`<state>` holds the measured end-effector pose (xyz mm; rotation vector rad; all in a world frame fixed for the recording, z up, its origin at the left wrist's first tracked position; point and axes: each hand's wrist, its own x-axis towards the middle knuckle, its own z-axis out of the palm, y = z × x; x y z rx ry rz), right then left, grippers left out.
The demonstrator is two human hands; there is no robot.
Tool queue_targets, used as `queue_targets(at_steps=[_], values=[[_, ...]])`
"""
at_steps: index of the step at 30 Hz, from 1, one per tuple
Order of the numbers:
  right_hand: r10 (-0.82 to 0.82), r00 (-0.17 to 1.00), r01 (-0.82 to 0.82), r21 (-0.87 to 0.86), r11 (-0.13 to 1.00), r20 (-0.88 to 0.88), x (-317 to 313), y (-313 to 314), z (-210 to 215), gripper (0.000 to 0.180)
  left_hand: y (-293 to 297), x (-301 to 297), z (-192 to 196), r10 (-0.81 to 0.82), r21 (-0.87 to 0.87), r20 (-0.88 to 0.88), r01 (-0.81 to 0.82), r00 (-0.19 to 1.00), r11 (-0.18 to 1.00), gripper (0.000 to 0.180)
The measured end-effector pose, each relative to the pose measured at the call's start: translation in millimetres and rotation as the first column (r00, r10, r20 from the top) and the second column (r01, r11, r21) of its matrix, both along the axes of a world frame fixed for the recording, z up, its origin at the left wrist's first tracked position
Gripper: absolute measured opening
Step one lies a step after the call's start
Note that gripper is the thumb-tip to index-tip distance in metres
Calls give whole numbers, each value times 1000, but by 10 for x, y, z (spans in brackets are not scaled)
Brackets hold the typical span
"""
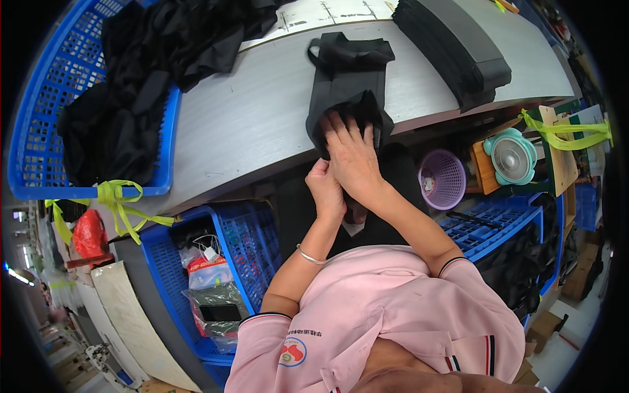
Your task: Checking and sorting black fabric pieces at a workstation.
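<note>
A black fabric bag [347, 75] with a strap loop at its far end lies on the grey table, its near end reaching the table's front edge. My right hand [354, 154] lies over that near end with fingers stretched out, their tips in a fold or opening of the cloth. Just left of it and lower, my left hand [325, 190] is closed, its thumb and finger pinched at the bag's near left edge. A metal bangle [310, 255] circles my left wrist. The undersides of both hands are hidden.
On the grey table [242, 124], a blue basket [92, 192] of black cloth stands at left and a stack of black pieces [452, 52] at right. Below are a blue crate [242, 255], a purple bin [442, 180] and a teal fan [511, 157].
</note>
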<state>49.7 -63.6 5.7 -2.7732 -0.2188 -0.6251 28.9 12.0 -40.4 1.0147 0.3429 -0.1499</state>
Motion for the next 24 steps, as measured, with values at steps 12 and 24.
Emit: queue_targets(at_steps=[12,24], values=[[85,988,-91,-40,995,-133,82,-132,60,57,138,-21,-182,-245,-47,94,250,965,967,29],[259,951,-276,-89,957,-167,-686,-138,103,50,877,84,242,-271,-349,73,279,960,895,42]])
